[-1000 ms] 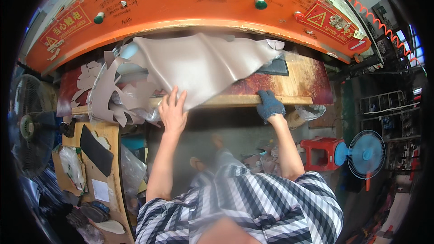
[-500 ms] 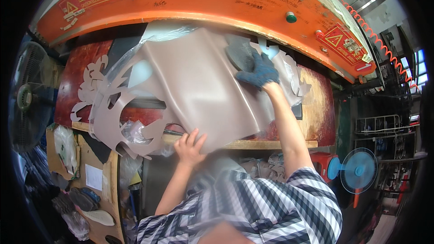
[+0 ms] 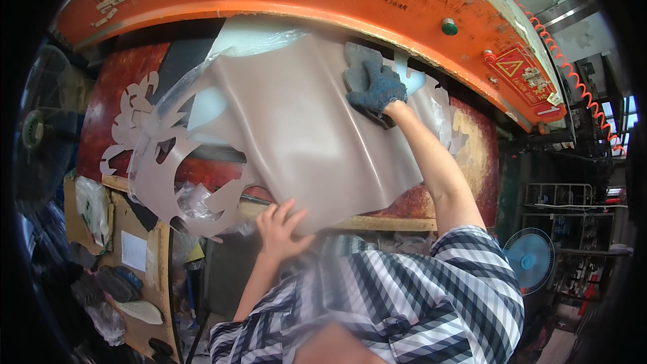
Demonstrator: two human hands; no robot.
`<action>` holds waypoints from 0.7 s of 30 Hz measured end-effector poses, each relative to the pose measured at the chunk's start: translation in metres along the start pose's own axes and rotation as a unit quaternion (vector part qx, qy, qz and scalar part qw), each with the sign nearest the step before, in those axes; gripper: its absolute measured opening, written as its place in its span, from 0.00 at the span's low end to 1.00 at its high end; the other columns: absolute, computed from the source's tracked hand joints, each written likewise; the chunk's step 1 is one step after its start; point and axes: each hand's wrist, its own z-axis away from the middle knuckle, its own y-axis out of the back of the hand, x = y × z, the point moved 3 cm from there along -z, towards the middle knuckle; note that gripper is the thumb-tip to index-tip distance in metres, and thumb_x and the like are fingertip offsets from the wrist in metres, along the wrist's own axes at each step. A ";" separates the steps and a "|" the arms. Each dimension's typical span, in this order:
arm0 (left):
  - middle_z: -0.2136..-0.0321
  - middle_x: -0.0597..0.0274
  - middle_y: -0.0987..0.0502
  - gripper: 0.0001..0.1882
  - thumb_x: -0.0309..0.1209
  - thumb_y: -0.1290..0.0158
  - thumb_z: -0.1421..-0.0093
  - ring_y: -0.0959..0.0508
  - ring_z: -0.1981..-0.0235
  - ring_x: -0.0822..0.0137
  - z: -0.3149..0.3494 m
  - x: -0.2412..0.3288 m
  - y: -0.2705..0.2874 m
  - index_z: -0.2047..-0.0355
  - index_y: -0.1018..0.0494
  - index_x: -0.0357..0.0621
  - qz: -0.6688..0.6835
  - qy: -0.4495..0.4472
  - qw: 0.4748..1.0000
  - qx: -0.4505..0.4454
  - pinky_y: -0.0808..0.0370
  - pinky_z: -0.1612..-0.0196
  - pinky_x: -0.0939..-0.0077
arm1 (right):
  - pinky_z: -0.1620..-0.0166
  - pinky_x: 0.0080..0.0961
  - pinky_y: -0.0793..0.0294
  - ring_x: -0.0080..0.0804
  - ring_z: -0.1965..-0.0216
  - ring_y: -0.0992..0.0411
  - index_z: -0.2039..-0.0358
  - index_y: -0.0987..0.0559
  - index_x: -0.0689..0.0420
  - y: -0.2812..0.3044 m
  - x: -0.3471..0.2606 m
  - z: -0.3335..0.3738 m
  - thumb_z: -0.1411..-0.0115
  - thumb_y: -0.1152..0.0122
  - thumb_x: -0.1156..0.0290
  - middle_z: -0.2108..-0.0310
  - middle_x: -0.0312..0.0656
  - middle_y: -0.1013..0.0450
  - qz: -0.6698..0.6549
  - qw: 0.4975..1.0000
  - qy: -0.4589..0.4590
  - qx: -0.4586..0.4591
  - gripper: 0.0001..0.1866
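Observation:
A large, glossy mauve-brown sheet (image 3: 290, 121) lies in soft folds over the table. My bare left hand (image 3: 280, 230) rests at its near edge, fingers spread apart. At the far right of the sheet, my right hand (image 3: 379, 91), in a dark blue knit glove, is closed around a dark grey rounded piece (image 3: 354, 66); its exact kind does not show. To the left, the sheet's cut-out remnant (image 3: 162, 189), full of curved holes, hangs past the table's front edge. Clear plastic film (image 3: 259, 46) shows along the far edge of the sheet.
An orange machine beam (image 3: 303, 7) with green buttons spans the far side, close beyond my right hand. The red worn tabletop (image 3: 121, 94) carries scraps at left. Fans stand left (image 3: 34, 128) and right (image 3: 528, 261). A cardboard-covered side surface (image 3: 151, 290) holds dark pieces at lower left.
My right hand and the dark grey piece have shifted slightly left, and the glove has turned. My left hand stays at the sheet's near edge. The whole view has shifted a little.

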 end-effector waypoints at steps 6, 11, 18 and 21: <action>0.56 0.60 0.26 0.13 0.35 0.38 0.57 0.33 0.56 0.54 -0.035 0.016 0.034 0.70 0.23 0.47 -0.039 0.086 0.991 0.091 0.37 0.51 0.60 | 0.50 0.33 0.28 0.47 0.53 0.28 0.42 0.32 0.54 0.007 0.010 0.005 0.64 0.30 0.48 0.51 0.53 0.29 -0.084 0.996 0.035 -0.018 0.48; 0.69 0.60 0.22 0.11 0.28 0.37 0.57 0.27 0.66 0.56 -0.099 0.027 0.050 0.71 0.23 0.42 0.083 -0.006 0.989 0.122 0.30 0.62 0.66 | 0.49 0.29 0.28 0.36 0.52 0.29 0.40 0.36 0.62 0.020 0.036 0.028 0.56 0.32 0.65 0.51 0.47 0.28 -0.444 0.888 0.017 -0.116 0.42; 0.68 0.57 0.21 0.16 0.34 0.35 0.54 0.22 0.70 0.61 -0.206 0.088 -0.005 0.66 0.22 0.40 0.260 -0.080 0.962 -0.022 0.25 0.66 0.70 | 0.44 0.34 0.30 0.36 0.48 0.29 0.38 0.37 0.60 0.033 0.057 0.037 0.51 0.34 0.57 0.47 0.47 0.29 -0.764 0.606 0.047 -0.216 0.42; 0.67 0.53 0.21 0.22 0.44 0.37 0.52 0.20 0.70 0.59 -0.234 0.096 -0.045 0.62 0.22 0.40 0.284 0.071 0.939 -0.180 0.24 0.65 0.68 | 0.44 0.32 0.30 0.35 0.48 0.30 0.38 0.37 0.61 0.032 0.065 0.038 0.49 0.36 0.59 0.47 0.46 0.30 -0.782 0.588 0.022 -0.206 0.39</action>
